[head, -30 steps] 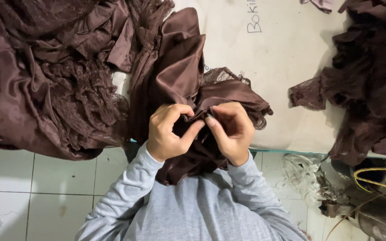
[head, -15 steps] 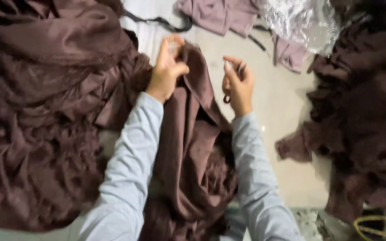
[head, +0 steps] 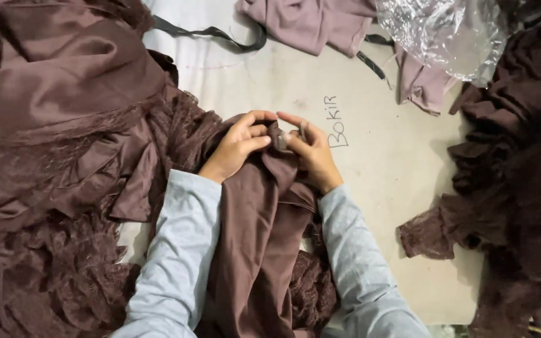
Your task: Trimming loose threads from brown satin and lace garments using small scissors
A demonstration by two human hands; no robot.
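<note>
We hold a brown satin garment point(head: 261, 238) between us, its upper end gathered at the middle of the pale worktop point(head: 383, 181). Our left hand point(head: 238, 145) has its fingers curled shut on a fold of that garment, thumb pressed against the cloth. Our right hand point(head: 311, 150) pinches the same fold from the other side, fingertips together on the fabric; something small and pale sits between its fingers, too small to make out. The two hands nearly touch. The garment runs from the hands down toward us, between our grey sleeves point(head: 170, 250).

Left of the garment lies a large heap of brown satin and lace point(head: 51, 156), touching it along its edge. Right of the garment, well apart, a second dark brown pile point(head: 521, 175) covers the worktop's edge. Beyond the garment, at the far side, lie mauve cloth pieces point(head: 311, 25), a dark strap point(head: 214, 32) and a crumpled clear plastic bag point(head: 446, 31).
</note>
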